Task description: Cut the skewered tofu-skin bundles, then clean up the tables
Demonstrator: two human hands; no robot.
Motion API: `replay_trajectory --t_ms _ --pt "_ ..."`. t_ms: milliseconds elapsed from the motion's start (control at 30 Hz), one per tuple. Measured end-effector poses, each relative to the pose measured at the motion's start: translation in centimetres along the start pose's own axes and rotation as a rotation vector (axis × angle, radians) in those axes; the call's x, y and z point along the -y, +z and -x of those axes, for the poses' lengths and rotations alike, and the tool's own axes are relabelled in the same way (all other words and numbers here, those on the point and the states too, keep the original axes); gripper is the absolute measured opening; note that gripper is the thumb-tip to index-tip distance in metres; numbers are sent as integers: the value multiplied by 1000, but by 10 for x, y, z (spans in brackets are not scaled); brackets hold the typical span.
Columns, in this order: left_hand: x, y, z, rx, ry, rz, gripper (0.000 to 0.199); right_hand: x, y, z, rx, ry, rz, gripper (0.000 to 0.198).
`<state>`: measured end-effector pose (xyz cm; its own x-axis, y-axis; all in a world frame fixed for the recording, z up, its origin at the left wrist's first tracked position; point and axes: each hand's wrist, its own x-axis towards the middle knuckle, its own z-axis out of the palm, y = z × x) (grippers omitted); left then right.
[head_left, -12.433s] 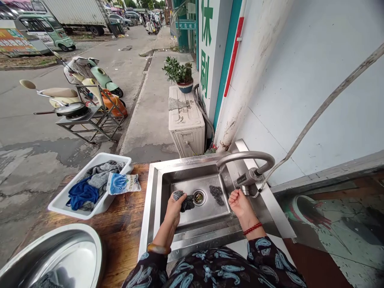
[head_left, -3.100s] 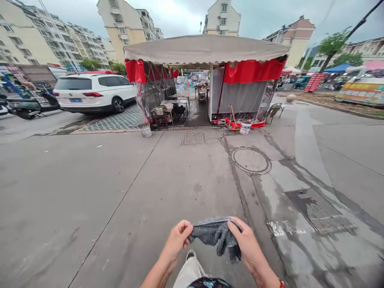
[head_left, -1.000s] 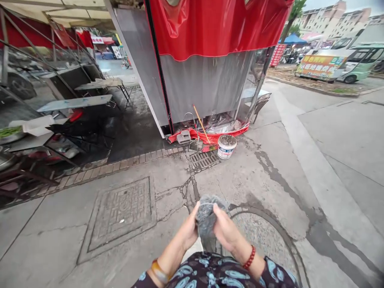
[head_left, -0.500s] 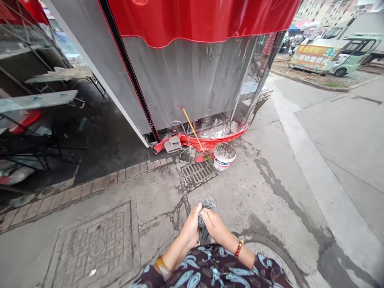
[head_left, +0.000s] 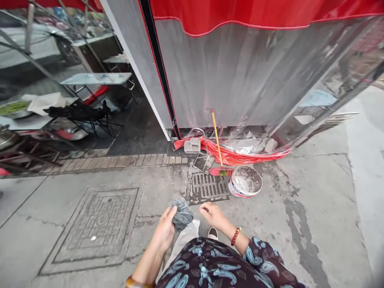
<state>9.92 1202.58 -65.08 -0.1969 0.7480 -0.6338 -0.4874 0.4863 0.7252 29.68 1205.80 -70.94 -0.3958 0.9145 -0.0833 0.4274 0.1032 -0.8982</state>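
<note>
My left hand (head_left: pixel 166 228) grips a crumpled grey cloth (head_left: pixel 181 214) in front of my body, thumb on top. A short gap to the right is my right hand (head_left: pixel 213 215), its fingers curled in and nothing visible in them. It wears a red bead bracelet and is apart from the cloth. Ahead of my hands a white bucket (head_left: pixel 237 189) with a dirty inside stands on the pavement. Beside it lies the red head of a broom (head_left: pixel 220 171), whose yellow handle leans on the clear plastic curtain.
A dustpan (head_left: pixel 203 162) stands behind a drain grate (head_left: pixel 208 186). The curtain's red hem (head_left: pixel 237 157) lies along the ground. To the left are a folding table (head_left: pixel 96 79), a black folding chair (head_left: pixel 87 113) and a brick edging (head_left: pixel 132 161). A manhole cover (head_left: pixel 99 224) lies at lower left.
My hands were together on the cloth; now they are apart. The cloth has gone left with my left hand. My view has swung left and closer to the bucket and stall.
</note>
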Motion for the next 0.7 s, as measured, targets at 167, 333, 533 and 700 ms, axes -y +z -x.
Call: replay_trajectory --t_ms 167,333,533,700 --pt "-26 7 -70 -175 -25 105 22 -48 -23 -82 133 123 -5 23" --pt "-60 29 -127 -161 -27 180 27 -105 -59 -153 87 445 -194 16" --pt "-87 53 -175 -231 -38 253 32 -151 -129 -265 -7 604 -206 17" --pt "-80 90 -248 -426 -54 328 28 -218 -183 -407 -35 619 -135 20"
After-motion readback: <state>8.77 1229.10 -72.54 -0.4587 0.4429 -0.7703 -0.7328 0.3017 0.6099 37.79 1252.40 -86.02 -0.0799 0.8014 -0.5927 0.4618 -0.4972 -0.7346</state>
